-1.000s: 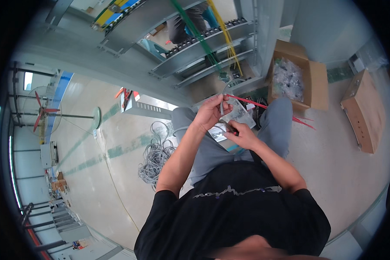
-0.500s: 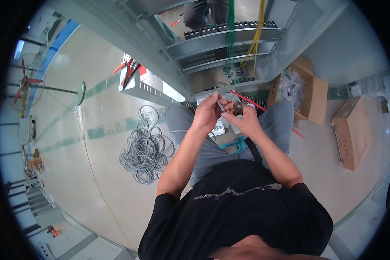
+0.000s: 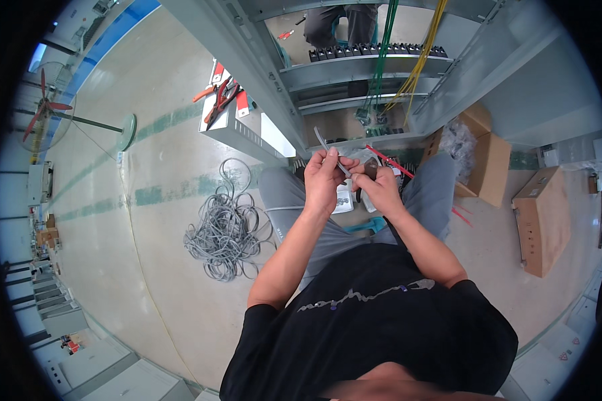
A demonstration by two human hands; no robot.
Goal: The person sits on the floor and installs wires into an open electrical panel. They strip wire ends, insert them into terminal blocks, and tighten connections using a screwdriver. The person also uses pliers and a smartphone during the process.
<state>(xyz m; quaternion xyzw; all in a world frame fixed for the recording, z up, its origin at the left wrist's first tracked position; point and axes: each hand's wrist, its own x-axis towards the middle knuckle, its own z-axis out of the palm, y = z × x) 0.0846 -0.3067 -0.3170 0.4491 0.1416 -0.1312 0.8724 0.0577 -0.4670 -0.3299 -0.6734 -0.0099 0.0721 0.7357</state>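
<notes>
My left hand (image 3: 323,184) is closed on a grey cable (image 3: 320,138), whose upper length sticks out past the fingertips toward the cabinet. Against it, my right hand (image 3: 381,188) grips a small dark brown tool (image 3: 370,167); its exact kind is hard to make out. The fingers of both hands meet at the cable, in front of my lap. A white tray (image 3: 343,199) with small parts lies below them, partly hidden by my hands. To the left on the floor is a tangled heap of grey cable (image 3: 222,234).
An open grey metal cabinet frame (image 3: 368,65) stands ahead, with green wires (image 3: 383,60) and yellow wires (image 3: 421,57) hanging in it. Pliers (image 3: 221,100) lie on a metal box at left. At right are a cardboard box (image 3: 491,167) and a brown case (image 3: 542,220). Someone's legs (image 3: 328,27) show behind the frame.
My view has shifted slightly. The cable now points up and away from my left hand, with more of its length showing; the hands stay close together.
</notes>
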